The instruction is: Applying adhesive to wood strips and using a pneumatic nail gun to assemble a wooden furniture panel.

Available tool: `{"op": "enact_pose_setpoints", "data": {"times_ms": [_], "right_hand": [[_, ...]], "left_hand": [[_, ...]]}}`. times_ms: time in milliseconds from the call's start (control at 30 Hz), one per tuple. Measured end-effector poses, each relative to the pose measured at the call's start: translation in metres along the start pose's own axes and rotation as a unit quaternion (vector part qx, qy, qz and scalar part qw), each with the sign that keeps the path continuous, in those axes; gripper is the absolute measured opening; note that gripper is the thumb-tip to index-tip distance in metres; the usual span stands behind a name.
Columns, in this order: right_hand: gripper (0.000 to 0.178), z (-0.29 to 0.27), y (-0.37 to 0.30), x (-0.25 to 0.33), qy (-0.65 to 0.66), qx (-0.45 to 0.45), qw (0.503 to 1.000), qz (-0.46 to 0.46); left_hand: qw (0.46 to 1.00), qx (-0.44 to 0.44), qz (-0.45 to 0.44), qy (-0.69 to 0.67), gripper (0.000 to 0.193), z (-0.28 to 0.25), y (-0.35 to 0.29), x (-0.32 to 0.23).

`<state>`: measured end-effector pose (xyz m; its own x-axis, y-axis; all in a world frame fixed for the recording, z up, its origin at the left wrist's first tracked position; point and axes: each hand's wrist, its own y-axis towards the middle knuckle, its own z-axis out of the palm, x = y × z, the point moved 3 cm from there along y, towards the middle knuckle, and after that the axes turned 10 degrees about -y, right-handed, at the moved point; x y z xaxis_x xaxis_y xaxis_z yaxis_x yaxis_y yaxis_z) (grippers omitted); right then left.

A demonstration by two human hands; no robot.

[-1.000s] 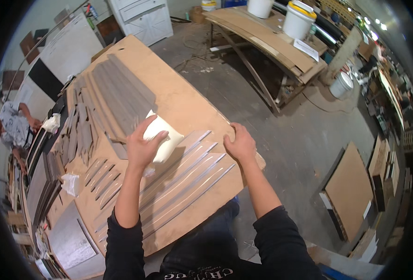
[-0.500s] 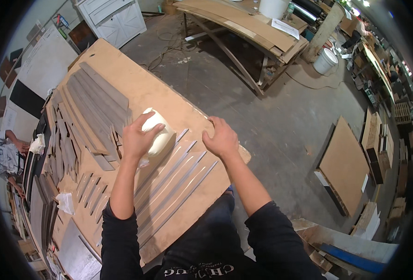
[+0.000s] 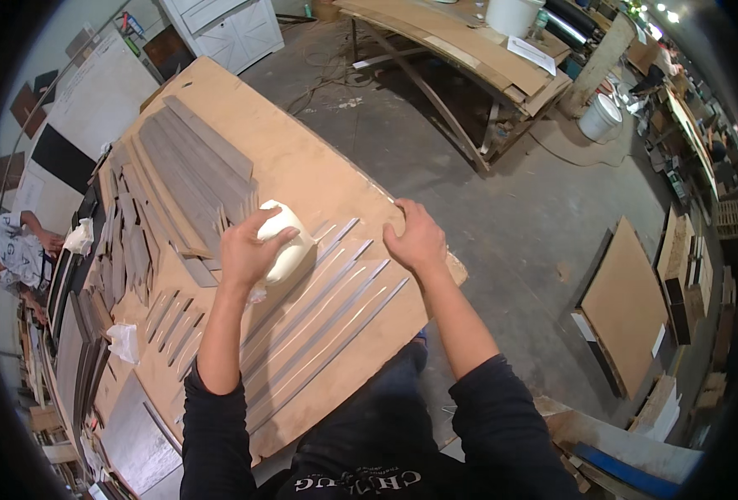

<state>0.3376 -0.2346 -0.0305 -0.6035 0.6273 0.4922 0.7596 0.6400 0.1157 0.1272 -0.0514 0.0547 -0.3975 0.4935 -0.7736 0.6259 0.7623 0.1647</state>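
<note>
My left hand (image 3: 248, 250) is wrapped round a plump cream-white bottle (image 3: 290, 254), thumb on top. The bottle is tilted over the table, its end pointing toward a row of thin grey strips (image 3: 323, 293). Between these strips run pale shiny lines; whether they are glue or bare edges I cannot tell. My right hand (image 3: 419, 237) rests on the right edge of the tan worktable (image 3: 298, 137), thumb apart from the fingers, near the strips' far ends. Nothing shows in its grasp, though the fingertips are partly hidden.
Grey-brown boards (image 3: 190, 158) lie stacked at the far left of the table, with short dark strips (image 3: 169, 325) nearer. A crumpled white wad (image 3: 123, 343) sits beside them. At the left edge stands another person (image 3: 23, 246). A second workbench (image 3: 435, 42) is beyond.
The view has shifted slightly, so the table sits a little further right and lower. My left hand still holds the bottle over the strips; my right hand stays at the table edge.
</note>
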Motion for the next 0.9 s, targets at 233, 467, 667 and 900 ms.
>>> {"op": "enact_pose_setpoints", "data": {"times_ms": [233,467,667,900], "right_hand": [[0.046,0.000,-0.001,0.002,-0.006,0.003,1.000,0.001],[0.048,-0.004,-0.002,0.005,-0.020,0.012,1.000,0.009],[0.047,-0.003,-0.003,0.007,-0.017,0.008,1.000,0.004],[0.047,0.001,-0.004,0.007,-0.020,0.005,1.000,-0.009]], "left_hand": [[0.999,-0.016,0.023,0.037,0.044,-0.031,-0.032,0.013],[0.997,-0.034,0.006,0.062,0.043,-0.066,-0.073,0.020],[0.994,-0.063,-0.012,0.086,0.041,-0.098,-0.107,0.037],[0.988,-0.100,-0.004,0.120,0.041,-0.134,-0.149,0.056]]}}
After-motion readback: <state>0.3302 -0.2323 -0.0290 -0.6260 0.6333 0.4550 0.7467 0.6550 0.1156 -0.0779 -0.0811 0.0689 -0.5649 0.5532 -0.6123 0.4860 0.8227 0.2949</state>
